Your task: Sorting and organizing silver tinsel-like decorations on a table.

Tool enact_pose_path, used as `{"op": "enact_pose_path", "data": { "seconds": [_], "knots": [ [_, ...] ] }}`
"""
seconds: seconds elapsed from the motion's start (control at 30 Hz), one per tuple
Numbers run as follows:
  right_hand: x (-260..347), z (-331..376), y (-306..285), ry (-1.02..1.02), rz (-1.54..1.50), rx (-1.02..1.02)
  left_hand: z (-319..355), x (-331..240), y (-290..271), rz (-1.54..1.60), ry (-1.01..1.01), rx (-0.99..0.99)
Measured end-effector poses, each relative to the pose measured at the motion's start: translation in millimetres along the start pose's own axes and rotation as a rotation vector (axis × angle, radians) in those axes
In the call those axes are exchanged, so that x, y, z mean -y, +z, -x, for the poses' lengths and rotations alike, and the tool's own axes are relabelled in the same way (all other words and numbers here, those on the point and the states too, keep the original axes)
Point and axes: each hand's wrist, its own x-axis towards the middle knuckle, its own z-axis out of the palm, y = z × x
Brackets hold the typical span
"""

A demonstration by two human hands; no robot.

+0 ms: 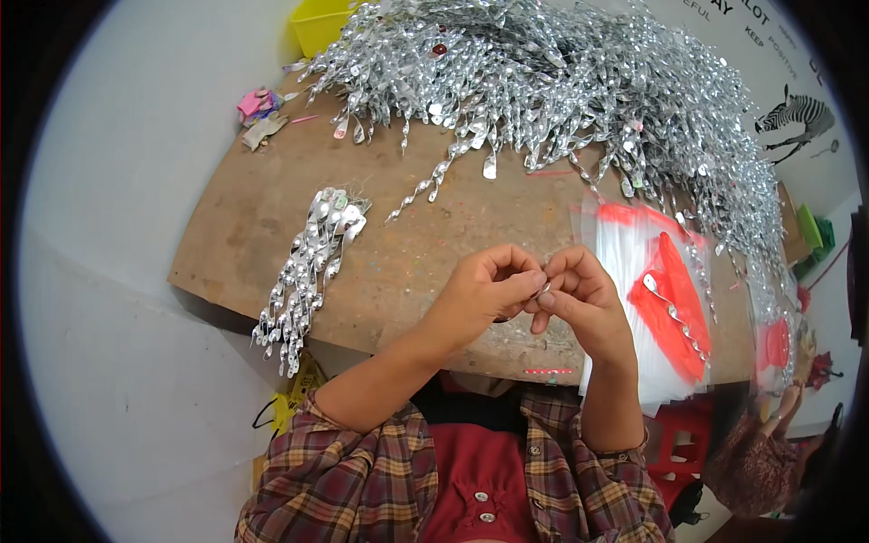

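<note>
My left hand (484,288) and my right hand (593,308) meet over the near part of the table, fingertips pinched together. Between them shows a small silvery piece (544,289), mostly hidden by the fingers, so its full shape cannot be made out. Left of my hands lies a bundle of twisted silver strips (312,258), its lower ends hanging over the table's front edge. Beside my right hand is a stack of clear plastic bags (618,288) with red parts. One twisted silver strip (672,312) rests on the red part (692,335).
A huge heap of twisted silver strips (543,86) covers the far side of the brown table (244,208). A yellow bin (317,27) and small pink and purple scraps (258,104) are at the far left. Another person (756,462) sits at right, near a red stool (674,443).
</note>
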Motion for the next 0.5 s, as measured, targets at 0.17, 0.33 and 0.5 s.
{"op": "enact_pose_path", "data": {
  "seconds": [0.17, 0.33, 0.5],
  "knots": [
    [-3, -3, -10, 0.007, -0.036, -0.02, -7, 9, 2, 0.101, 0.065, 0.015],
    [-9, -5, -6, -0.016, -0.044, -0.044, -12, 26, -1, 0.31, 0.105, -0.025],
    [-2, 1, 6, 0.005, 0.208, -0.127, -8, 39, 8, 0.229, 0.252, 0.007]
  ]
}}
